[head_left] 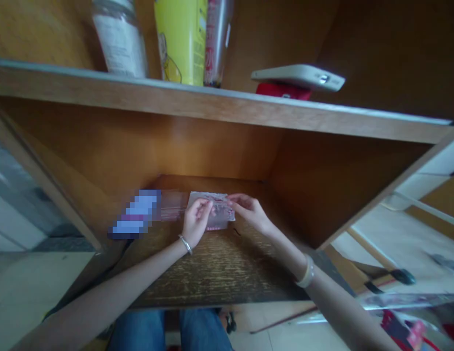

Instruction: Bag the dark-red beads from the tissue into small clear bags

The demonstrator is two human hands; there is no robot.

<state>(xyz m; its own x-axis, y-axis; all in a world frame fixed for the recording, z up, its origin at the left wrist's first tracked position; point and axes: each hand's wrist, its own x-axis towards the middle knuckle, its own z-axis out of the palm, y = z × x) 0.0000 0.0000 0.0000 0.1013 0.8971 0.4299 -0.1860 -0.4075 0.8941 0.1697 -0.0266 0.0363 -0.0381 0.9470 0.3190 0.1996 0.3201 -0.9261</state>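
Note:
My left hand [196,219], with a silver bracelet at its wrist, is closed in a pinch over a small whitish sheet [229,215] on the dark wooden desk. My right hand [251,210], wearing a pale band, pinches at the sheet's upper right. Between the fingertips runs something thin and clear with small reddish specks, too blurred to name. A translucent piece with a pink edge [217,227] lies just below the sheet. To the left are clear plastic packets with pinkish lines [171,210].
A pixelated phone-like device [137,214] stands tilted at the left. Above runs a shelf [212,103] with a jar [120,44], a yellow container [183,41], a clear cup [215,44] and a white device [298,76] on a red object. Wooden side walls flank the desk.

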